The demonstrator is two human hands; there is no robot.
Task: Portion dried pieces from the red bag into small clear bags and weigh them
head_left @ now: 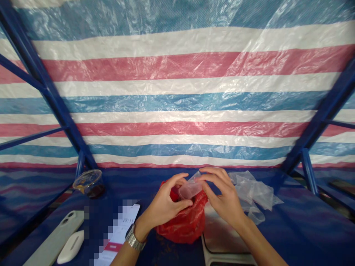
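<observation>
A small clear plastic bag [191,187] is between my two hands, its rounded mouth spread toward the left. My right hand [223,192] pinches its upper right part with thumb and fingertips. Curled around the mouth side is my left hand [170,199], with its thumb below and fingers above; part of its grip is hidden. Right beneath the hands stands a crumpled red plastic bag [185,225], its top open and its contents mostly hidden. A flat scale with a shiny metal plate [224,231] lies under my right forearm.
More clear plastic bags [256,192] lie to the right. On the left are a lidded clear cup with dark contents [90,184], a pale phone [59,236], a white earbud case [71,246] and a lit phone [122,229]. Blue metal bars [52,99] flank the striped sheet [188,99].
</observation>
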